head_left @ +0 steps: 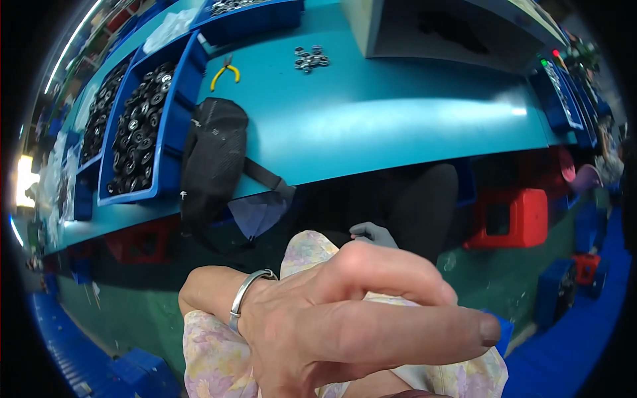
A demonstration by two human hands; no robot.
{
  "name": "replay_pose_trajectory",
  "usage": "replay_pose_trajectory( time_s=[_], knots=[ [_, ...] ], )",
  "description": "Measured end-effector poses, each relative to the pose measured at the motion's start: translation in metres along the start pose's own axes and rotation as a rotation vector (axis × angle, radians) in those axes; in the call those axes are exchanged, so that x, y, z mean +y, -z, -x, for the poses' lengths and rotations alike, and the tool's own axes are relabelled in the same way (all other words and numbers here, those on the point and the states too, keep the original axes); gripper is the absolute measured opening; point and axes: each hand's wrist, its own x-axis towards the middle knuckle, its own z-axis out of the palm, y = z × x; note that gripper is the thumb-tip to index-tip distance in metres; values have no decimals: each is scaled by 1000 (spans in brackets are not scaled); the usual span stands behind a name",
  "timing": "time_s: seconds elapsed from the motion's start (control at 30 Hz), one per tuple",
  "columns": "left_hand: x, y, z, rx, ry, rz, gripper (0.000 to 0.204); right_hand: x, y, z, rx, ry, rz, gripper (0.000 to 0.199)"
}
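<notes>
My left hand [318,325] fills the lower middle, very close to the camera. It is bare, with a silver bangle [241,302] at the wrist. Its thumb stretches to the right and the index finger bends loosely above it; nothing shows between them, and the other fingers are hidden. Just beyond it, grey-gloved fingers [376,233] rest over the lap; they appear to be my right hand, mostly covered by the left. Floral cloth [219,351] covers my arms and lap. A black waist bag [215,142] hangs over the table's near edge.
On the turquoise table [371,126] stand blue bins of round black parts [139,126]. Yellow-handled pliers [226,74] and a cluster of shiny metal parts [310,60] lie farther back. A grey box-like housing [458,33] stands behind. Red stools [511,219] are below the table.
</notes>
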Motion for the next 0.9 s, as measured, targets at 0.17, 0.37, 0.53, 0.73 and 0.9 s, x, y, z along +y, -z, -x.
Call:
replay_pose_trajectory(
  time_s=[0.17, 0.37, 0.53, 0.73, 0.9],
  knots=[
    [-15, -23, 3, -147, -253, -93, 24, -13, 5, 11, 10, 72, -142, 33],
    [-50, -26, -22, -259, -580, -221, 15, -65, 42, 39, -26, 45, -141, 31],
    [-113, 5, -78, -635, -752, -570, 41, -141, 116, 17, 132, 326, -15, 21],
    [-193, 44, -76, -390, -491, -790, 34, -218, 225, -108, 472, 439, 523, 25],
    [-214, 73, -89, -257, -440, -884, 34, -236, 320, -248, 767, 632, 1024, 30]
  ],
)
